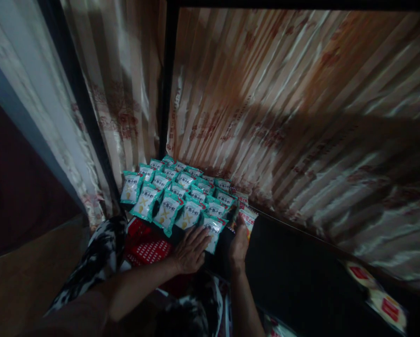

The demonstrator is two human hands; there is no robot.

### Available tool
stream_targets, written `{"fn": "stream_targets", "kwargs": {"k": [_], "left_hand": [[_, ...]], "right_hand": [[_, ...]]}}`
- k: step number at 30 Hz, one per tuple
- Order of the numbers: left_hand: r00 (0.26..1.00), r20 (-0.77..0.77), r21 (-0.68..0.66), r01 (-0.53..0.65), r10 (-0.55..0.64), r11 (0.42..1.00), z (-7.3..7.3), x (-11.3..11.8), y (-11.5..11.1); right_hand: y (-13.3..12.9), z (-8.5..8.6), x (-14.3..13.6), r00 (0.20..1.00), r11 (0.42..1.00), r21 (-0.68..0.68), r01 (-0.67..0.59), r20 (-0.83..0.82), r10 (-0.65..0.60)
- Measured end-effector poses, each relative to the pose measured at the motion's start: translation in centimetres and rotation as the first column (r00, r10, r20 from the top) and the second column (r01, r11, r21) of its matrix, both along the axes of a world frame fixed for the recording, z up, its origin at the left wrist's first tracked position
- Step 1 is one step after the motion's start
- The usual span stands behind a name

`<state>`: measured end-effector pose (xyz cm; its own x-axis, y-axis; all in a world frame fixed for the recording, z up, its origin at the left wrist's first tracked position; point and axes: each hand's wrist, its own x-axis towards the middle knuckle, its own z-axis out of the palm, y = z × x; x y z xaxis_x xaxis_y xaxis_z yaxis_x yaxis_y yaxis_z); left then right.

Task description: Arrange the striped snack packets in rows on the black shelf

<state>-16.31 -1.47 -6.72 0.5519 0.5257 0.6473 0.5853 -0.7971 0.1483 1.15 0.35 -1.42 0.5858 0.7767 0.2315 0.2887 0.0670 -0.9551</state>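
Note:
Several teal and white snack packets [168,210] stand in tilted rows on a black surface [294,271]. My left hand [192,250] lies flat with its fingers spread, at the lower edge of the nearest right packet [213,230]. At the right end of the rows, my right hand [240,243] is upright beside a red and white packet [248,220]. Its fingers are partly hidden and dark, so whether it grips that packet is unclear.
Pleated patterned curtains [283,103] hang behind the surface, with a dark post [168,79] in front. A red perforated basket [148,248] is below the packets. Yellowish packages with red labels [388,309] lie at the far right.

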Motion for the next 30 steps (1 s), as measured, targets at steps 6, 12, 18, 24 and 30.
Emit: {"fn": "stream_targets", "kwargs": {"k": [6, 12, 18, 24, 30], "left_hand": [[0.999, 0.034, -0.003, 0.011, -0.011, 1.000, 0.4, -0.5, -0.2], [0.967, 0.152, -0.046, -0.199, 0.204, 0.979, 0.4, -3.6, -0.8], [0.888, 0.222, -0.082, -0.394, 0.402, 0.915, 0.3, -7.5, 1.1], [0.877, 0.235, -0.090, -0.410, 0.419, 0.908, 0.2, -8.3, 3.3], [0.859, 0.257, -0.097, -0.432, 0.442, 0.897, -0.6, -7.6, 4.0]], "right_hand": [[-3.7, -0.2, -2.3, 0.991, 0.992, 0.023, 0.122, 0.060, -0.123], [-6.9, -0.2, -5.2, 0.987, 0.990, -0.011, 0.143, 0.073, -0.141], [-7.1, -1.0, -5.9, 0.986, 0.993, -0.005, 0.121, 0.116, -0.119], [-6.0, -2.0, -6.1, 0.986, 0.995, -0.028, 0.096, 0.140, -0.091], [-6.0, -2.2, -6.4, 0.985, 0.993, -0.060, 0.097, 0.146, -0.087]]}}
